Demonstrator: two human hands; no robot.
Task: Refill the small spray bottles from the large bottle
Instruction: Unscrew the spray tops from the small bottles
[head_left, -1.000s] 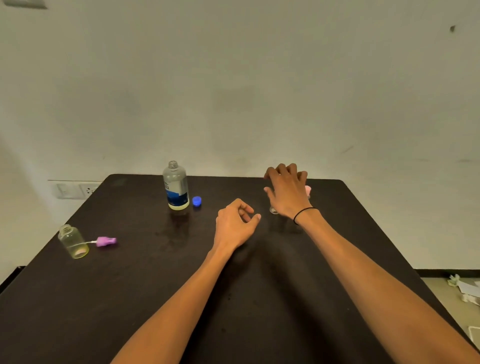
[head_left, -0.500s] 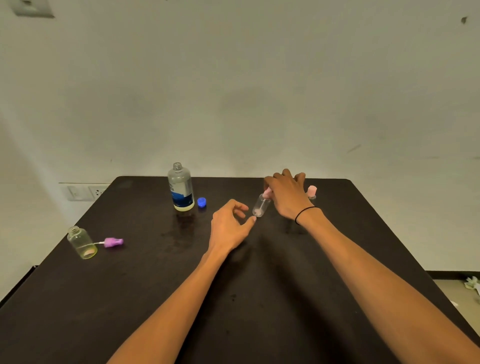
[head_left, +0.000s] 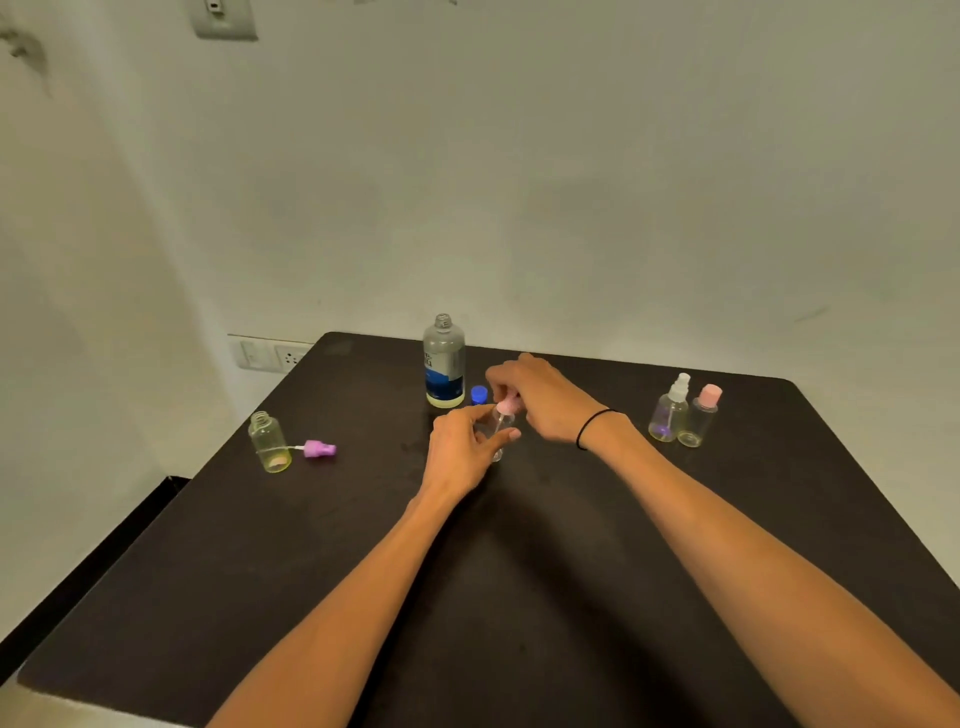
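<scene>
Both hands meet at the centre of the frame: the left hand (head_left: 464, 451) wraps the clear body of a small spray bottle (head_left: 495, 434), while the right hand (head_left: 540, 396) pinches its pink cap (head_left: 508, 403) from above. The bottle stands nearly upright, tipped slightly to the right, so a twist about its long axis should free the cap. The large bottle (head_left: 443, 362), uncapped, stands just above and left on the bench (head_left: 519, 571), nearer the left hand.
</scene>
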